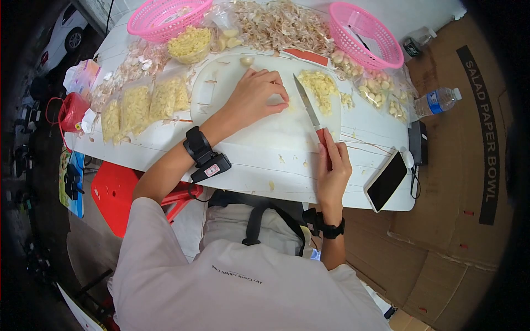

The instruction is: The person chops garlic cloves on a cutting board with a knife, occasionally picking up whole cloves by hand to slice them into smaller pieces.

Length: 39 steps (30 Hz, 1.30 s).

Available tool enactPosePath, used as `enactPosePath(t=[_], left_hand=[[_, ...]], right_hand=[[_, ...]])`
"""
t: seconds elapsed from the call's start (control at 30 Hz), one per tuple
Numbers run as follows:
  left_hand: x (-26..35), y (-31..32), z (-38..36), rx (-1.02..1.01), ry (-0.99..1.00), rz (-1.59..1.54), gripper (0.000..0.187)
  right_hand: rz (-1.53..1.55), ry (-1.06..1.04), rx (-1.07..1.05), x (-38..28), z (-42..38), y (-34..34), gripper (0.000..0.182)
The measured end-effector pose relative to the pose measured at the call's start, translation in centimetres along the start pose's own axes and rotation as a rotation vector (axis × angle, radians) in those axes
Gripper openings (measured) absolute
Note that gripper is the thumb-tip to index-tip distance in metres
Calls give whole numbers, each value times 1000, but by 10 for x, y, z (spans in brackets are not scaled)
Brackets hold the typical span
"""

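My left hand (260,92) is over the white cutting board (221,129), thumb and fingers pinched at a small pale yellow piece of garlic (291,106). The fingers partly hide that piece. My right hand (334,165) grips the red handle of a knife (307,102). Its blade points away from me, lying between my left fingertips and a pile of chopped garlic (319,88) on the board's right side. Beyond my left hand, a whole garlic clove (247,61) rests near the far edge of the board.
Bags of chopped garlic (136,107) lie left, beside a filled tub (190,44). Garlic skins (281,25) cover the back, near a pink basket (366,36). Bagged cloves (374,91), a water bottle (436,102) and a phone (385,181) are right. A red stool (116,196) stands below.
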<state>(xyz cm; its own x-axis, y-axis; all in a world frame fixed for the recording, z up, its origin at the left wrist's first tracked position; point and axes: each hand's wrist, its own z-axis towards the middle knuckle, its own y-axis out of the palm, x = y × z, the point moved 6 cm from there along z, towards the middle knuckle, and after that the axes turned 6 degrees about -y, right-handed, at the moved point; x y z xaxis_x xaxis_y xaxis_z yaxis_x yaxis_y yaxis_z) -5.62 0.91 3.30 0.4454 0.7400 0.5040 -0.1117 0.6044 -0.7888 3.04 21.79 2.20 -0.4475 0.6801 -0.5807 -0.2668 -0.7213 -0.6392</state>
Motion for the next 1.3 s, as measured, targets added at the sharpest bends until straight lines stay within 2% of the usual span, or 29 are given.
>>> enactPosePath(t=[0.4, 0.6, 0.67, 0.87, 1.0, 1.07, 1.3], left_hand=[[4, 5, 0, -27, 77, -64, 17], [4, 0, 0, 50, 81, -56, 23], [3, 3, -1, -24, 79, -43, 23], [5, 9, -1, -1, 114, -37, 22], [5, 3, 1, 87, 83, -48, 24], [2, -2, 1, 107, 28, -95, 24], [-2, 3, 1, 68, 33, -113, 22]], right_hand=[[5, -10, -29, 0, 1, 0, 38], [13, -27, -8, -2, 1, -1, 37], [7, -35, 0, -3, 2, -2, 36], [-2, -19, 8, -4, 3, -4, 35], [0, -32, 17, -3, 3, -4, 35], [-12, -3, -43, 0, 2, -1, 36], [-5, -34, 14, -5, 4, -4, 35]])
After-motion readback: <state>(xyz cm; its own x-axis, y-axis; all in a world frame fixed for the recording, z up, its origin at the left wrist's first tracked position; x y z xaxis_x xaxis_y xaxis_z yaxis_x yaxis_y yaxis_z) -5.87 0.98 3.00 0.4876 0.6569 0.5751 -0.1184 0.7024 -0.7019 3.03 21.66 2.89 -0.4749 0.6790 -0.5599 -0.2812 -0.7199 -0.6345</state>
